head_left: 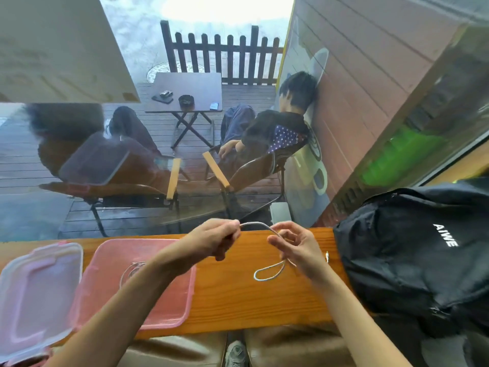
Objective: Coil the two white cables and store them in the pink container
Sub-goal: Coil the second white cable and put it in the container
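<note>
Above the wooden counter, my left hand (215, 241) grips one end of a white cable (258, 225). The cable arcs over to my right hand (293, 246), whose thumb and fingers pinch it. Below that hand a loop of the same cable (267, 272) hangs down to the counter, and its plug end (327, 256) lies near the backpack. The pink container (169, 295) stands open on the counter under my left forearm. A second white cable (132, 270) lies coiled inside it, partly hidden by the arm.
The container's clear pink lid (39, 295) lies at the far left. A black backpack (418, 250) fills the counter's right end. The wooden counter (238, 295) runs along a window; beyond the glass are a deck, chairs and a seated person.
</note>
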